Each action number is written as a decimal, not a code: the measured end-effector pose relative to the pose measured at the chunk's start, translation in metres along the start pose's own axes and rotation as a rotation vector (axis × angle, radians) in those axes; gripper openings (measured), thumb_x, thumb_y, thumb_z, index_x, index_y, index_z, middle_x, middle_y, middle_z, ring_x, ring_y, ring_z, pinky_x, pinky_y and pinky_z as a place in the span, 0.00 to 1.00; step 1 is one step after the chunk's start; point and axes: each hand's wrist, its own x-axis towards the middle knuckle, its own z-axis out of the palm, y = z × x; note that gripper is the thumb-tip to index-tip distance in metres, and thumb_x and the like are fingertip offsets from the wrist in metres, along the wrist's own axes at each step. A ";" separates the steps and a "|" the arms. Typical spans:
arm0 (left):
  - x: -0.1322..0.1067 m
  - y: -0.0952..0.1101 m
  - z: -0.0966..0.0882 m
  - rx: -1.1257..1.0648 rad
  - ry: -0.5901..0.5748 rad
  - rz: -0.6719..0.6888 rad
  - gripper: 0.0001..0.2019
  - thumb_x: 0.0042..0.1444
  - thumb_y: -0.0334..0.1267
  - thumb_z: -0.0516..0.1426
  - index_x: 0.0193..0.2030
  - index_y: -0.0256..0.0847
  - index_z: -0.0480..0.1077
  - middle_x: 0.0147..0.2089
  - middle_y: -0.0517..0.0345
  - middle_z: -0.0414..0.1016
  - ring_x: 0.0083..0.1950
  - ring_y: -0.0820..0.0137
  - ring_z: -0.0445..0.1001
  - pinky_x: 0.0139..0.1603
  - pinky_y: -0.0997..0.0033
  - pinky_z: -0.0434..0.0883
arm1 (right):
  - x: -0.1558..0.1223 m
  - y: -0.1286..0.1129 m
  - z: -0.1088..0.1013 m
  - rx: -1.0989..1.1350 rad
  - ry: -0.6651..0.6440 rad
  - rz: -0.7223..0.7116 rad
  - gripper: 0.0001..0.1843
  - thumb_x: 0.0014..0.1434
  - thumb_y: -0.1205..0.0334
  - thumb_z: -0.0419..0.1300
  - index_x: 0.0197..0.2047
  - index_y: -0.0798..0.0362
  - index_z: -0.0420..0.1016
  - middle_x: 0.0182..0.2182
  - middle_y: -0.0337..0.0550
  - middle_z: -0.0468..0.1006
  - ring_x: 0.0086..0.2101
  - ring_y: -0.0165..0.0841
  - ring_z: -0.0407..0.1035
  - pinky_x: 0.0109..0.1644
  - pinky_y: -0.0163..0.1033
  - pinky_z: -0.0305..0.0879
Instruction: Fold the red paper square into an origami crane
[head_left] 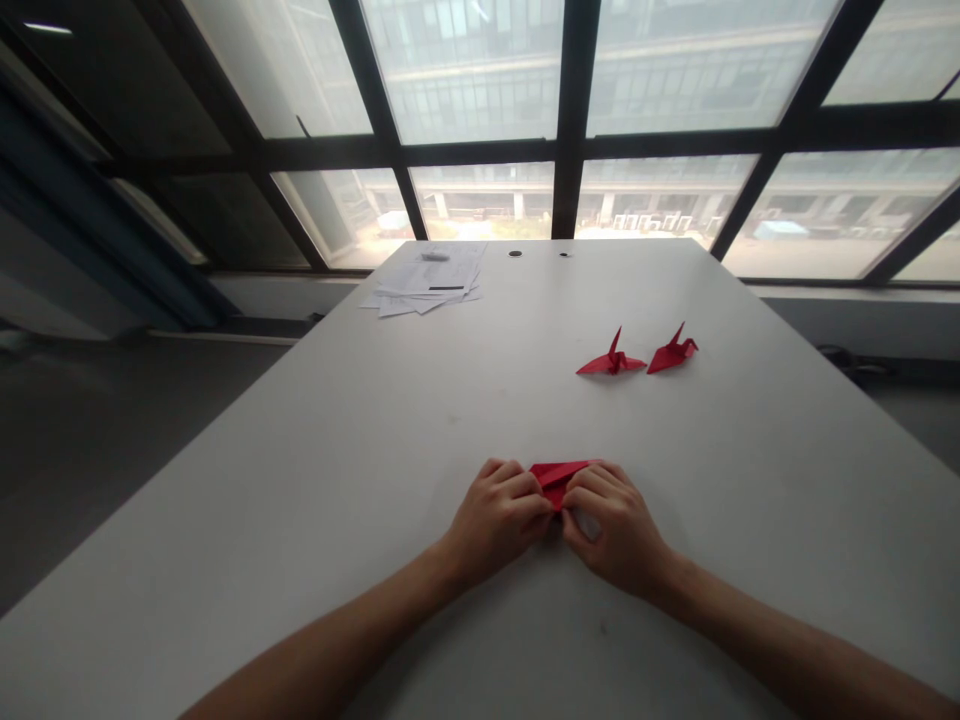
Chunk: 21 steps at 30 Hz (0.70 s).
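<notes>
A partly folded piece of red origami paper [556, 478] lies between my hands, low over the near middle of the table. My left hand [504, 512] pinches its left side, fingers curled and thumb toward the near corner. On the other side my right hand [613, 520] is closed on the paper too, with thumb and fingertips meeting near the same lower corner. The fingers hide both ends of the folded paper. Beyond my right hand stand two red paper cranes, the left crane [613, 362] with wings low and the right crane [671, 352] close beside it.
The white table [337, 440] reaches toward a dark-framed window [480, 150]. Loose white paper sheets [424, 285] lie at its far left, with a small clear item on top. Two small round dark-centred spots sit near the far edge. A blue curtain [105, 190] hangs at left.
</notes>
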 end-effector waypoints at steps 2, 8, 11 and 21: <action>0.000 0.000 0.000 0.008 -0.004 0.002 0.06 0.60 0.34 0.61 0.31 0.44 0.74 0.31 0.61 0.76 0.37 0.69 0.67 0.44 0.64 0.60 | 0.000 0.000 0.000 -0.015 0.008 -0.015 0.07 0.55 0.70 0.60 0.28 0.51 0.69 0.29 0.41 0.74 0.35 0.36 0.67 0.51 0.47 0.61; 0.001 0.002 -0.001 0.019 0.002 0.025 0.07 0.61 0.35 0.60 0.31 0.44 0.75 0.31 0.60 0.75 0.36 0.69 0.68 0.44 0.64 0.59 | 0.000 0.001 0.003 -0.045 0.014 -0.015 0.08 0.53 0.72 0.60 0.27 0.51 0.67 0.28 0.40 0.74 0.34 0.35 0.66 0.52 0.46 0.61; 0.001 0.003 -0.002 0.019 -0.002 0.028 0.08 0.62 0.36 0.60 0.31 0.44 0.75 0.31 0.60 0.76 0.36 0.69 0.68 0.44 0.64 0.59 | 0.000 0.000 0.003 -0.043 0.005 -0.015 0.08 0.53 0.72 0.60 0.27 0.51 0.67 0.28 0.40 0.73 0.34 0.35 0.66 0.51 0.46 0.61; 0.000 0.001 0.000 0.013 -0.017 0.019 0.07 0.62 0.35 0.60 0.32 0.44 0.75 0.32 0.60 0.76 0.37 0.69 0.68 0.45 0.65 0.59 | -0.001 0.002 0.003 -0.032 0.006 -0.029 0.08 0.53 0.74 0.58 0.26 0.51 0.68 0.28 0.39 0.73 0.34 0.34 0.66 0.54 0.47 0.61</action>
